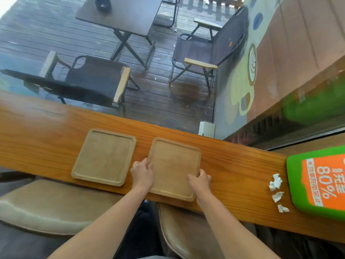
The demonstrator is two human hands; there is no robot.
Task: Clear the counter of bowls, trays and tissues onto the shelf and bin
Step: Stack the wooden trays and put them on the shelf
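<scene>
Tray between both hands' fingers

The only text that can be read stands on the green board that lies on the counter, well to the right of the right hand. Its orange panel carries a big white "80%", printed sideways as seen from the person. Beside the number there are lines of small white Korean letters, but they are too small and blurred to read.

Wooden counter bears two trays, tissues, sign.
</scene>
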